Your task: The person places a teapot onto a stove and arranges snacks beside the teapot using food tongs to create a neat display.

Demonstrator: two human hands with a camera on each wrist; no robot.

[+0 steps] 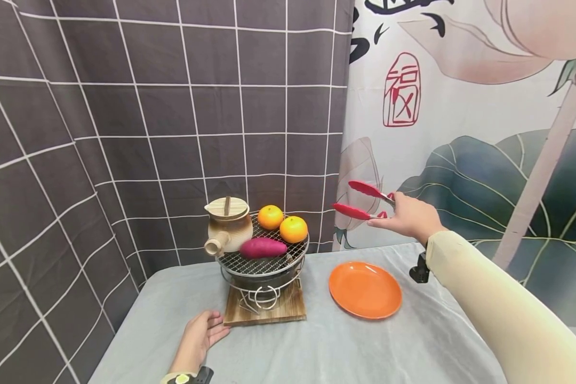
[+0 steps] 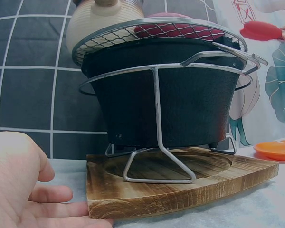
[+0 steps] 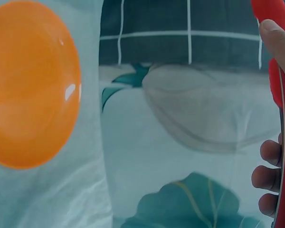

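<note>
My right hand (image 1: pixel 415 216) grips a pair of red-tipped tongs (image 1: pixel 351 211) in the air, to the right of the grill and above the orange plate's far side. The tongs' two tips are spread apart with nothing between them. My left hand (image 1: pixel 199 338) lies palm up on the table, its fingertips at the near left corner of a wooden board (image 2: pixel 147 204). On that board stands a black grill stove (image 2: pixel 161 95) in a wire frame. Its wire mesh carries a purple sweet potato (image 1: pixel 263 248), two oranges (image 1: pixel 294 229) and a lidded clay teapot (image 1: pixel 230 232) with a side handle.
An orange plate (image 1: pixel 365 290) sits on the grey tablecloth (image 1: pixel 355 352), right of the board. Behind the table hang a dark checked curtain (image 1: pixel 163 133) and a pale cloth printed with lotus leaves (image 1: pixel 461 176).
</note>
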